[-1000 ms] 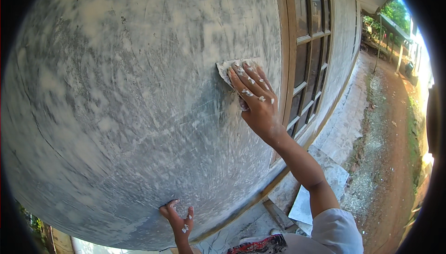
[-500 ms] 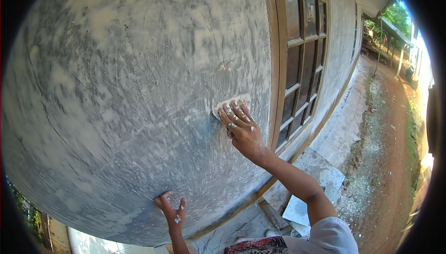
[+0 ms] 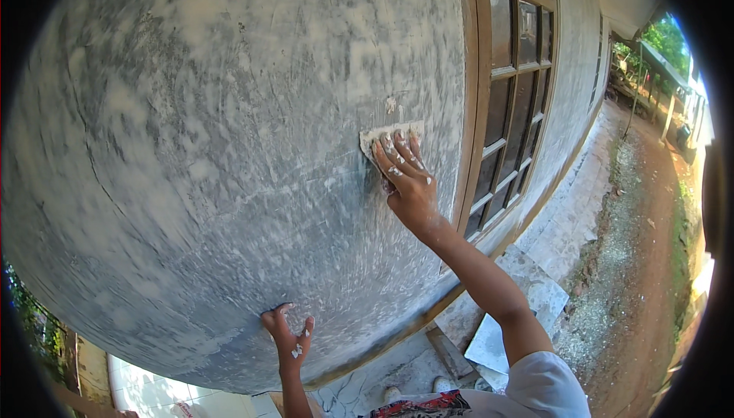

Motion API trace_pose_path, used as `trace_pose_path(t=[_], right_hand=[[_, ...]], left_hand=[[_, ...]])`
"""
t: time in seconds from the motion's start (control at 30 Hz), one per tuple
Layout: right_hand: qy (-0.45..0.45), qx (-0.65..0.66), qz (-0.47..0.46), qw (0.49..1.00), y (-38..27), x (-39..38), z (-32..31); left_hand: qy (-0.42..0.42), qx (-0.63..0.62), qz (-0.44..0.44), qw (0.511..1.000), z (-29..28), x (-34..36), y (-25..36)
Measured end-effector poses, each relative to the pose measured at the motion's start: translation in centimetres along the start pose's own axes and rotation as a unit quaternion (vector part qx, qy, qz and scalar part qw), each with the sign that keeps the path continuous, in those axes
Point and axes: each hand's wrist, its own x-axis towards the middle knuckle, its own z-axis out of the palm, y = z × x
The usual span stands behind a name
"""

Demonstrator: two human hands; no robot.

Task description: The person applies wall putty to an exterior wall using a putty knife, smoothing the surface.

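My right hand (image 3: pixel 409 181) presses a flat, putty-smeared scraper (image 3: pixel 372 137) against the grey wall (image 3: pixel 252 189), fingers spread over its face and white flecks on them. The scraper's upper edge meets the wall just below a small pale blob of putty (image 3: pixel 391 105). What the thumb does behind the scraper is hidden. Lower and to the left, my left hand (image 3: pixel 289 334) touches the wall, with its fingers apart and nothing in it. White putty sticks to it too. Patchy white streaks cover the wall.
A brown wooden window (image 3: pixel 508 105) with glass panes stands right of my right hand. Below lie grey slabs (image 3: pixel 489 341) along the wall's foot. A dirt path (image 3: pixel 642 265) runs at the right. White floor tiles (image 3: pixel 153 387) show at the lower left. A long crack (image 3: pixel 90 154) marks the wall.
My right hand has slid the scraper upward along the wall, closer to the pale blob. My left hand stays at the lower wall. The whole view has shifted slightly.
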Motion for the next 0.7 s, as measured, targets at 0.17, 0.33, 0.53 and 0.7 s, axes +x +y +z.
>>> trace_pose_path(t=[0.17, 0.33, 0.53, 0.7], right_hand=[[-0.069, 0.036, 0.032, 0.996, -1.2, -6.5, 0.9], [-0.043, 0.036, 0.024, 0.998, -0.3, -1.0, -3.6], [0.003, -0.011, 0.002, 1.000, 0.1, 3.7, -1.4], [-0.065, 0.008, 0.027, 0.997, -1.0, -5.9, 0.0]], left_hand=[[0.010, 0.012, 0.005, 1.000, 0.0, -0.3, -1.2], [-0.005, 0.014, -0.012, 1.000, 0.2, -0.3, -1.4], [-0.024, 0.008, -0.016, 1.000, -0.3, -0.4, -1.4], [-0.026, 0.014, 0.003, 1.000, -0.2, -0.2, -1.3]])
